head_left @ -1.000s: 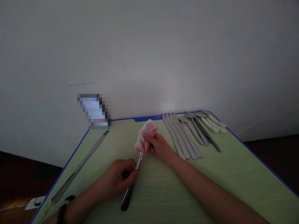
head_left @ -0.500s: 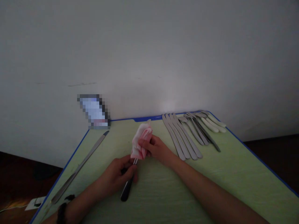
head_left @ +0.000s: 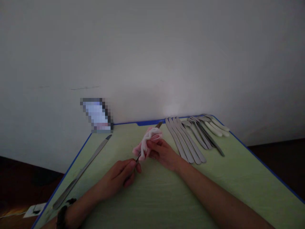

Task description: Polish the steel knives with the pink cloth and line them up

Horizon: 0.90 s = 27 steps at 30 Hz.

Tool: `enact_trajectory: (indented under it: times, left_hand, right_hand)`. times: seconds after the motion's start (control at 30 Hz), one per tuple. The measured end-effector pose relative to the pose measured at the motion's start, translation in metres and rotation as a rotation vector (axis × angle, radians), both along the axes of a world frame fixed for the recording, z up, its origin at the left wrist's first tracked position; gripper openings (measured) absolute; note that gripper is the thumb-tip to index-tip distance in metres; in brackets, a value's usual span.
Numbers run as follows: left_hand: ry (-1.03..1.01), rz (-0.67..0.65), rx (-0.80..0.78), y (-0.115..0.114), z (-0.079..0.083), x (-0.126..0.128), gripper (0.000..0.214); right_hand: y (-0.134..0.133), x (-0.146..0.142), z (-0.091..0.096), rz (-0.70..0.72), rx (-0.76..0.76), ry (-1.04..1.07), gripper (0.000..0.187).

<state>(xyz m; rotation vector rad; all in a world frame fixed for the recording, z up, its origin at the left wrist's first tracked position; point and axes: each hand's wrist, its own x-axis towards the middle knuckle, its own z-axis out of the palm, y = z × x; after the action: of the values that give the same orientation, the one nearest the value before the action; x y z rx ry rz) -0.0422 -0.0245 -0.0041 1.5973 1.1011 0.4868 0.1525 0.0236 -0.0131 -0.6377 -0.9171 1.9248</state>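
My left hand is closed around the dark handle of a table knife, which is mostly hidden in my fingers. The blade runs up and right through a pink and white cloth, and its tip pokes out beyond the cloth near the table's far edge. My right hand is closed on the cloth, pinching it around the blade. Both hands rest over the middle of the green table.
A row of table knives lies right of my right hand, with spoons and white-handled cutlery behind them. One long knife lies along the table's left, blue-trimmed edge. A blurred object stands against the wall at the far left corner.
The knife has slid forward through the cloth: its dark handle has gone up into my left hand and the tip now shows beyond the cloth. My right hand stays clamped on the cloth.
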Motion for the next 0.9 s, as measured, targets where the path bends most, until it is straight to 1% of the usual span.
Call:
enact_trajectory:
  times: [0.07, 0.17, 0.27, 0.33, 0.43, 0.5, 0.53, 0.57, 0.63, 0.67, 0.7, 0.8, 0.9]
  left_hand:
    - [0.016, -0.021, -0.034, -0.001, 0.0, 0.0, 0.047]
    - [0.044, -0.031, -0.079, -0.003, 0.002, 0.0, 0.047]
    - [0.071, -0.034, -0.09, -0.004, 0.004, 0.0, 0.049]
    - [0.084, -0.036, -0.072, -0.005, 0.005, 0.0, 0.049]
    - [0.086, -0.039, -0.059, -0.007, 0.003, 0.002, 0.048]
    - [0.081, -0.03, -0.043, -0.007, 0.001, 0.004, 0.048]
    - [0.08, -0.016, -0.016, -0.007, 0.001, 0.006, 0.047]
    - [0.08, 0.005, 0.022, -0.007, 0.0, 0.008, 0.047]
    - [0.08, 0.063, 0.1, -0.005, -0.002, 0.011, 0.049]
    - [0.082, 0.092, 0.128, -0.004, -0.002, 0.013, 0.05]
    - [0.084, 0.115, 0.143, -0.003, -0.003, 0.014, 0.052]
    - [0.077, 0.154, 0.13, -0.001, -0.005, 0.017, 0.053]
    - [0.006, 0.16, 0.085, -0.001, -0.005, 0.016, 0.049]
  right_hand:
    - [0.003, 0.0, -0.001, -0.09, -0.016, 0.029, 0.036]
    - [0.008, 0.0, -0.002, -0.265, -0.071, 0.079, 0.036]
    - [0.013, 0.001, -0.002, -0.412, -0.132, 0.117, 0.038]
    - [0.016, 0.002, -0.001, -0.472, -0.156, 0.13, 0.043]
    - [0.018, 0.003, -0.001, -0.508, -0.163, 0.12, 0.048]
    - [0.015, 0.0, -0.003, -0.495, -0.132, 0.074, 0.049]
    - [0.012, -0.003, -0.004, -0.459, -0.096, 0.031, 0.049]
    - [0.008, -0.006, -0.006, -0.405, -0.047, -0.022, 0.048]
    - [-0.002, -0.016, -0.009, -0.24, 0.089, -0.14, 0.047]
    - [-0.007, -0.021, -0.01, -0.192, 0.138, -0.162, 0.046]
    - [-0.012, -0.025, -0.012, -0.192, 0.15, -0.15, 0.046]
    - [-0.016, -0.031, -0.014, -0.185, 0.108, -0.102, 0.045]
    - [-0.009, -0.024, -0.011, -0.168, 0.027, 0.039, 0.044]
